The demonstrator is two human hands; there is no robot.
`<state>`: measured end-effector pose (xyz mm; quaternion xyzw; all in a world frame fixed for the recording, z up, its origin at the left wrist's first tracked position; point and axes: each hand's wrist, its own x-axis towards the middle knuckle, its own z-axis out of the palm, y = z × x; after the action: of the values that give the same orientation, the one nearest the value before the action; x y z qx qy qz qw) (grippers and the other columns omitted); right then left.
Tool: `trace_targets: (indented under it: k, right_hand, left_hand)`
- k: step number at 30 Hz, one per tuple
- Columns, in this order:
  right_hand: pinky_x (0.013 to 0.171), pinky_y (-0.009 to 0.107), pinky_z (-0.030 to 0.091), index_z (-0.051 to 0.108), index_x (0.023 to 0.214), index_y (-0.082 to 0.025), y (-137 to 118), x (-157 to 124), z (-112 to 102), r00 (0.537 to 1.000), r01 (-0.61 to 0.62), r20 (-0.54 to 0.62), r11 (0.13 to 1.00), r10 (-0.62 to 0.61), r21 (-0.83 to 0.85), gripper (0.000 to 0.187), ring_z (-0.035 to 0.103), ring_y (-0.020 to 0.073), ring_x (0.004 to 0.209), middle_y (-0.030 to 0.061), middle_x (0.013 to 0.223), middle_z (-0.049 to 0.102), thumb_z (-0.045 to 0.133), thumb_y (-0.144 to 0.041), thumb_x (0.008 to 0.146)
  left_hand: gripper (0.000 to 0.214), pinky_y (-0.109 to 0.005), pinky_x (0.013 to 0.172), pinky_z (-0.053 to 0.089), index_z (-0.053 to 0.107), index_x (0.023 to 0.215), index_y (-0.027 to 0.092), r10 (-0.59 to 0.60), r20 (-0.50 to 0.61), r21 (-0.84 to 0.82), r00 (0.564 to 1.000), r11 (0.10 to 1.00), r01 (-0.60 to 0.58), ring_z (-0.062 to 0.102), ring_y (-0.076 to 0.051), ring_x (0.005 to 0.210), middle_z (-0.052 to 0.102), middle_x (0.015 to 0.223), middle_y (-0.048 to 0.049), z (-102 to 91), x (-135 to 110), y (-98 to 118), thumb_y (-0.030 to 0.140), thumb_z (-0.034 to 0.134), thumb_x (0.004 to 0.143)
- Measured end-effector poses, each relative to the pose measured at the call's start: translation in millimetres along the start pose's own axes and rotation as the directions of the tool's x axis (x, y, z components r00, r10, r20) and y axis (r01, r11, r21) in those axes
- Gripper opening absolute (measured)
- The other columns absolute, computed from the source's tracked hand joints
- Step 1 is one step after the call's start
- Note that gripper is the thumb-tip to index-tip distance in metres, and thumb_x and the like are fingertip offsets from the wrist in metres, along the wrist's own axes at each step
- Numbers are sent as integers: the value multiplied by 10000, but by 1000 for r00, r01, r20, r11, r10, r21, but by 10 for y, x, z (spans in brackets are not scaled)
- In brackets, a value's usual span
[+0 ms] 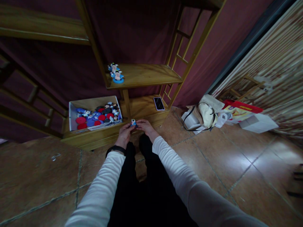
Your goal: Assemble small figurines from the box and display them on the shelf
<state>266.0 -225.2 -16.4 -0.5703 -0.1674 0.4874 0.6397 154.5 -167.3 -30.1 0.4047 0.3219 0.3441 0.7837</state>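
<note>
A small blue-and-white figurine [133, 122] is held between my two hands, in front of the low wooden ledge. My left hand [124, 134] pinches it from the left, a black band around the wrist. From the other side, the fingers of my right hand [145, 125] close on its right edge. Left of my hands, an open cardboard box [94, 101] holds many figurines with red, blue and dark bases. Two similar blue figurines [117, 77] stand one behind the other at the left end of the middle shelf [146, 75].
A phone [158, 103] lies on the lower ledge of the wooden shelf unit. On the tiled floor to the right are a pale bag [206, 113] with a dark strap, a red-and-yellow package [241, 110] and a white box [259, 123]. A clear plastic scrap [55, 157] lies at left.
</note>
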Motion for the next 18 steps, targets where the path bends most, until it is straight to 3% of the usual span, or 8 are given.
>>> trace_targets:
  k: [18]
  right_hand:
    - [627,232,507,649,716,-152,-31,-11,-1,999,0,-40,1000,0,3,41,561,66,504,-18,574,633,623,-129,694]
  left_hand:
    - [266,-305,794,452,684,747,125,-96,37,-73,995,992,99,606,-158,750,668,759,-53,-23,9,10,145,770,495]
